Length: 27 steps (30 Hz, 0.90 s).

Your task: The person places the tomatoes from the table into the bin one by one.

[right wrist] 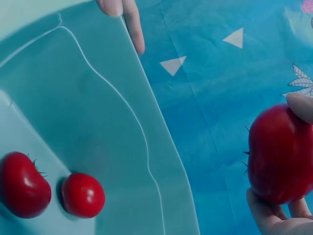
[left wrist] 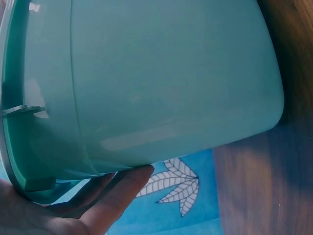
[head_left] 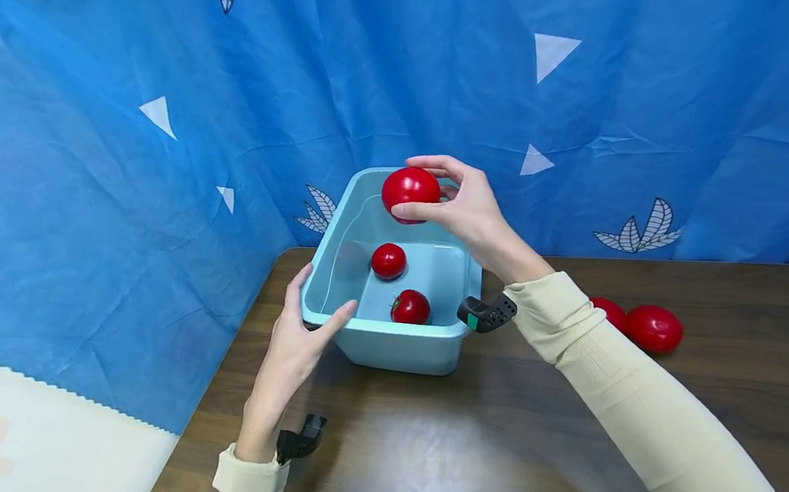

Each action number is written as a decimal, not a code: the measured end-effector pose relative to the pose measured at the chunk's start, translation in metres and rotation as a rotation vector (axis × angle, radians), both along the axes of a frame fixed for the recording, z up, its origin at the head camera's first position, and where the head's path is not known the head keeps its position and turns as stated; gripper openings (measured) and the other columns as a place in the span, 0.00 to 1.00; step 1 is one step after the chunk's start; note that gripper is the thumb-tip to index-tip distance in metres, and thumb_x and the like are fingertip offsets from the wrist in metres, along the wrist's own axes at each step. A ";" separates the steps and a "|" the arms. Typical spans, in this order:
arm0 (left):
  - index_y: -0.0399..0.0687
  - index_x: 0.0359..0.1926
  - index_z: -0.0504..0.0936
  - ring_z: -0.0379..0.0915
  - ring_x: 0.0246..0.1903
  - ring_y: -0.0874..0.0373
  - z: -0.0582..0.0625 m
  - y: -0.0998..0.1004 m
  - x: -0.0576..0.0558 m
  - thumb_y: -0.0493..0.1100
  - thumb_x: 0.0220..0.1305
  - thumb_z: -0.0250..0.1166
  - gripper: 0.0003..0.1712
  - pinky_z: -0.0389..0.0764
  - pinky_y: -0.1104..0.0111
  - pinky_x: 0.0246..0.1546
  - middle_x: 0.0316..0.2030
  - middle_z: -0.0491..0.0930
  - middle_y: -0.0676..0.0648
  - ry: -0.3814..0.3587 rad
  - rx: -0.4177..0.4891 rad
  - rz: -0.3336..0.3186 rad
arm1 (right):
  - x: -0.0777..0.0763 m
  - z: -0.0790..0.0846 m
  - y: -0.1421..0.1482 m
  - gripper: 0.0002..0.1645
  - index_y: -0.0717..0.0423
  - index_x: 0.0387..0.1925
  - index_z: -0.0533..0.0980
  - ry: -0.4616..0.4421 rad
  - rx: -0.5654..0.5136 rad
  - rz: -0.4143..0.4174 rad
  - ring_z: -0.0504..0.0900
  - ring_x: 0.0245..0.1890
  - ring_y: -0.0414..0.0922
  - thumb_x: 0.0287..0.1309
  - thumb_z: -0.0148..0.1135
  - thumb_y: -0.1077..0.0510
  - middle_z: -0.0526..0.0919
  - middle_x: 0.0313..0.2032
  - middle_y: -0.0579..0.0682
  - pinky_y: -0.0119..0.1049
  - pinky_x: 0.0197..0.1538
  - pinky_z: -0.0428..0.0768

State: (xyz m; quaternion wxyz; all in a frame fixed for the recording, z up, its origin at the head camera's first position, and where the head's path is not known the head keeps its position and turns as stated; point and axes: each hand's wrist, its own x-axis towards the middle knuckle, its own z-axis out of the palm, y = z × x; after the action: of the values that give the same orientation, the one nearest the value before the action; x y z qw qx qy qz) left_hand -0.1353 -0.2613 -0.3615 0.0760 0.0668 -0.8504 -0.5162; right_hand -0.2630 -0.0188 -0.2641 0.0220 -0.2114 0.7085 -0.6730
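Observation:
My right hand (head_left: 467,205) grips a large red tomato (head_left: 410,193) between thumb and fingers, above the far part of a light blue plastic bin (head_left: 398,349). In the right wrist view, that tomato (right wrist: 279,156) shows green sepals on one side. My left hand (head_left: 298,340) holds the bin's near left corner, thumb at the near rim and fingers along the left side. In the left wrist view, fingers (left wrist: 117,200) lie by the bin's outer wall (left wrist: 171,83). Inside the bin sit two smaller tomatoes, one farther back (head_left: 389,261) and one nearer (head_left: 411,307).
Two more red tomatoes lie on the dark wooden table (head_left: 431,450) to the right, one (head_left: 654,329) partly covering the view of the other (head_left: 607,310), which the right sleeve also partly hides. A blue patterned cloth (head_left: 414,64) hangs behind the table and along its left.

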 end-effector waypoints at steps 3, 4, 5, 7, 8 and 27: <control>0.58 0.84 0.47 0.59 0.73 0.39 -0.001 0.002 -0.001 0.62 0.67 0.70 0.56 0.71 0.39 0.67 0.77 0.59 0.43 0.001 0.010 -0.005 | -0.003 0.000 -0.002 0.39 0.53 0.69 0.75 -0.006 0.013 -0.009 0.76 0.61 0.53 0.55 0.77 0.65 0.75 0.65 0.54 0.50 0.56 0.85; 0.58 0.84 0.47 0.59 0.73 0.39 -0.001 0.003 -0.001 0.61 0.67 0.71 0.56 0.71 0.39 0.67 0.77 0.59 0.42 0.001 0.013 -0.005 | -0.004 0.000 -0.003 0.40 0.53 0.69 0.74 -0.007 0.017 -0.012 0.75 0.62 0.54 0.55 0.77 0.65 0.74 0.65 0.54 0.50 0.56 0.85; 0.58 0.84 0.48 0.59 0.73 0.39 -0.002 0.003 -0.001 0.61 0.67 0.71 0.56 0.71 0.39 0.67 0.77 0.59 0.42 0.001 0.013 -0.004 | -0.005 0.000 -0.004 0.40 0.53 0.69 0.74 -0.010 0.020 -0.014 0.75 0.62 0.54 0.55 0.78 0.65 0.74 0.65 0.55 0.50 0.56 0.85; 0.58 0.83 0.48 0.60 0.73 0.39 -0.002 0.004 -0.002 0.61 0.66 0.71 0.56 0.72 0.40 0.66 0.77 0.59 0.43 0.001 0.016 -0.001 | -0.006 -0.001 -0.005 0.40 0.53 0.69 0.75 -0.013 0.027 -0.019 0.74 0.63 0.54 0.54 0.78 0.65 0.74 0.65 0.55 0.50 0.57 0.84; 0.58 0.83 0.48 0.60 0.73 0.39 -0.003 0.004 -0.002 0.61 0.66 0.71 0.56 0.73 0.40 0.66 0.77 0.59 0.43 0.002 0.015 -0.001 | -0.007 -0.001 -0.005 0.40 0.53 0.69 0.75 -0.015 0.027 -0.020 0.74 0.63 0.54 0.54 0.78 0.65 0.74 0.65 0.55 0.50 0.57 0.84; 0.58 0.84 0.48 0.60 0.73 0.40 -0.002 -0.001 0.000 0.61 0.66 0.71 0.56 0.72 0.38 0.66 0.77 0.59 0.42 0.006 0.007 0.005 | -0.012 -0.006 -0.010 0.37 0.55 0.69 0.75 -0.083 0.023 -0.007 0.76 0.62 0.54 0.58 0.76 0.64 0.75 0.65 0.56 0.50 0.60 0.83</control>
State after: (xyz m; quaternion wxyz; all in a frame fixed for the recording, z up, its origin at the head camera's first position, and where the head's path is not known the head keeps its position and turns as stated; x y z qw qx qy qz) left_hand -0.1356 -0.2618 -0.3633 0.0796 0.0673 -0.8484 -0.5191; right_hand -0.2748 -0.0290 -0.2703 0.0516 -0.1806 0.7155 -0.6729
